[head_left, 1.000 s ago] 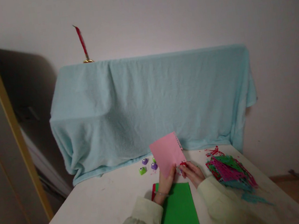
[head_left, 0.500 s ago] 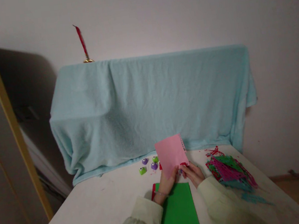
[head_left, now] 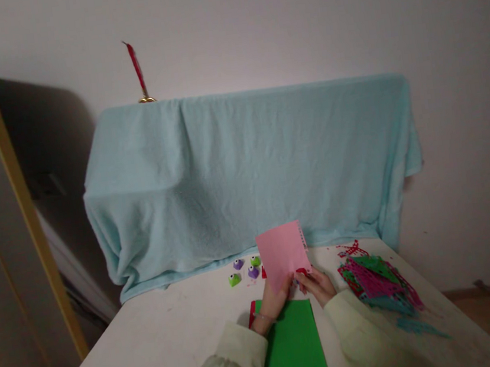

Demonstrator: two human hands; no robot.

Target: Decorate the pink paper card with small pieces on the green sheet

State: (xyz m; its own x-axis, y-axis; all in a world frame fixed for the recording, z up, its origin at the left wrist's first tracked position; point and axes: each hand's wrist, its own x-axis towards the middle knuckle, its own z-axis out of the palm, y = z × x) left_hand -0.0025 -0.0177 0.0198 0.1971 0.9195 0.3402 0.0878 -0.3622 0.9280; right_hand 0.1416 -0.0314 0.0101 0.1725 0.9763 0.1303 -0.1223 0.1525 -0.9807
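Blue cloth (head_left: 247,165) hangs behind the table (head_left: 166,342). Just past a green sheet (head_left: 296,350), the left hand (head_left: 278,296) grips pink paper (head_left: 280,250); the right hand (head_left: 319,284) holds a red object (head_left: 301,271) at the paper's lower corner.

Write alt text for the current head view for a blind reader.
The left hand holds a pink sheet with cut-outs down its right edge; the right hand grips a small red object at the sheet's lower edge. On the white table lie green paper, purple and green pieces to the left and perforated scraps to the right; a pale blue cloth hangs behind.
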